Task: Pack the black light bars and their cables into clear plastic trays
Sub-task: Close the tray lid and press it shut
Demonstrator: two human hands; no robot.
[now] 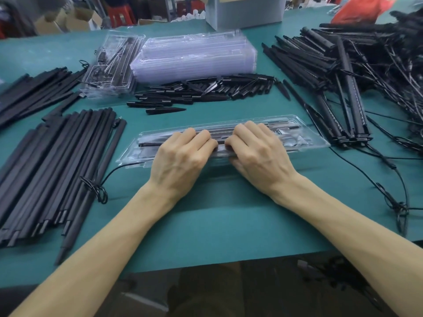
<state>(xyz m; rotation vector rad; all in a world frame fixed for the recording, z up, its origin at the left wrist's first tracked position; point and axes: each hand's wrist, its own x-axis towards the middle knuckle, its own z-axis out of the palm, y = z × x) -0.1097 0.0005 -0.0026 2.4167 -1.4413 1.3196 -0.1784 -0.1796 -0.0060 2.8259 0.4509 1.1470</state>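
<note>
Hands meet mid-tray: your left hand (pixel 180 154) and right hand (pixel 256 149) curl fingers over the clear tray (pixel 130 156) on the green table (pixel 206 225), thumbs at its near edge, likely seating the black light bar (pixel 148 144) in its slot.

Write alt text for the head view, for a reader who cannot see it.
A left hand and right hand sit side by side, fingers curled over a clear tray holding black light bars on a green table. Loose black bars lie left, cabled bars pile right, stacked clear trays behind.
</note>
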